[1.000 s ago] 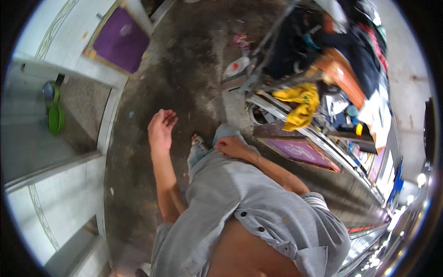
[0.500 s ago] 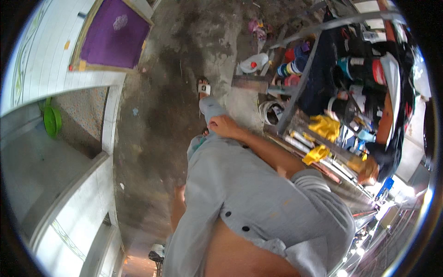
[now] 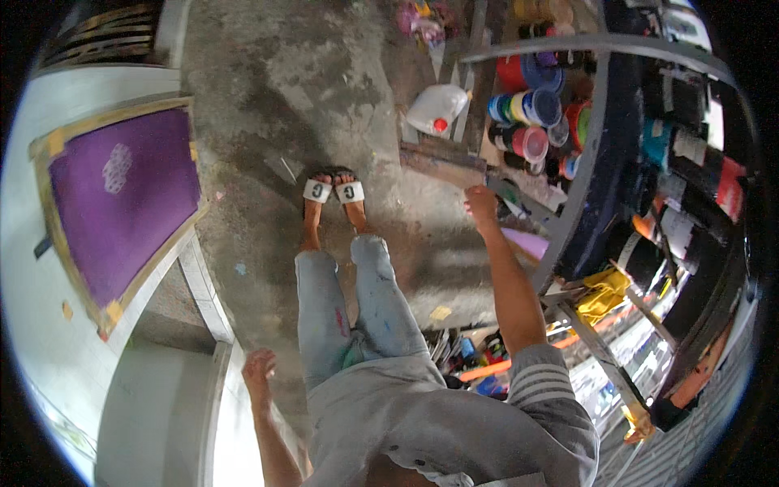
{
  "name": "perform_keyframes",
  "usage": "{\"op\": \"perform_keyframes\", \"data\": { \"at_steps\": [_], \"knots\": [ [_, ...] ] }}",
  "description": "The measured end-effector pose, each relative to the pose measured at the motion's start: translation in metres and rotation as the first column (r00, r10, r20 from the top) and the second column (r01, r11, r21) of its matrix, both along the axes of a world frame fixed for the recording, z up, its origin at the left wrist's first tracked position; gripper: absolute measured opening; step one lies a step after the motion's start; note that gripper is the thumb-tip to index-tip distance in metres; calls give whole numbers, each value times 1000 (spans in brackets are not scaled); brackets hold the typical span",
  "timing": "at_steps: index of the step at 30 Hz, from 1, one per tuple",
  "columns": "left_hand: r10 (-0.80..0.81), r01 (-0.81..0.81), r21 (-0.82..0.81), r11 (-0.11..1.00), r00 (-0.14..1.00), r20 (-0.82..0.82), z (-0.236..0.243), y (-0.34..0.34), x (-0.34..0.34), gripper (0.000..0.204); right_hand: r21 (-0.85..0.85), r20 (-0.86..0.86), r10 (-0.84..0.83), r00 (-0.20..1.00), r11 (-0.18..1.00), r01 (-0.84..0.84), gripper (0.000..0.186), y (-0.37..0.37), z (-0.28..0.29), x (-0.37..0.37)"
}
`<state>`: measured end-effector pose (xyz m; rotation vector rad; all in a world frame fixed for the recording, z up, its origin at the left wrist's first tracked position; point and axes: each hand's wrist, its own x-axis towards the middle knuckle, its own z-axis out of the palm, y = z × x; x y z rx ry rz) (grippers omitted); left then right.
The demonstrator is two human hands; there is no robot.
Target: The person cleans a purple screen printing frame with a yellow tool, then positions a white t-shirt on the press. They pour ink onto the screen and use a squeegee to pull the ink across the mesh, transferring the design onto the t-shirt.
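My left hand (image 3: 260,374) hangs beside my left thigh, near the white tiled ledge. Its fingers are loosely bent and a little apart, with nothing seen in them. Held out to the right, my right hand (image 3: 480,204) has its fingers curled in, and no object shows in it. It is nearest to a wooden board (image 3: 442,165) at the foot of a rack; whether they touch, I cannot tell. Between the hands are my paint-marked jeans (image 3: 369,296) and my white-strapped sandals (image 3: 334,190) on the concrete floor (image 3: 268,162).
At left, a purple framed screen (image 3: 130,195) leans on white tiles. On the right, a metal rack (image 3: 588,162) holds several paint tubs (image 3: 531,107) and a yellow cloth (image 3: 604,294). A white jug (image 3: 436,109) with a red cap lies before it.
The view has swung round and my body is more upright, both feet now side by side. My right hand has moved from over my leg out toward the rack; my left hand has come into view.
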<state>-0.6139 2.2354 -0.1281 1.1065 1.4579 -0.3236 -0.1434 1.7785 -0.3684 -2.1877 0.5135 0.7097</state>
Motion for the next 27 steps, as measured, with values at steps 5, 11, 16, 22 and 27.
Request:
{"op": "perform_keyframes", "data": {
  "at_steps": [5,11,16,22,27],
  "knots": [
    [-243,244,-18,970,969,42,-55,79,59,46,402,-85,-215,973,886,231,27,14,6,-92],
    [-296,296,-195,935,955,27,-85,108,62,29,-242,-477,470,742,741,-626,22,37,-44,-399],
    [-542,544,-21,839,838,58,-113,158,95,20,-292,-631,-297,716,947,135,52,166,57,-441],
    [-798,798,-4,603,603,12,-161,179,135,17,300,-567,-484,666,633,714,29,176,88,-438],
    [-778,786,5,618,611,149,-141,133,214,22,509,-310,-755,578,382,771,39,191,170,-368]
  ]
}}
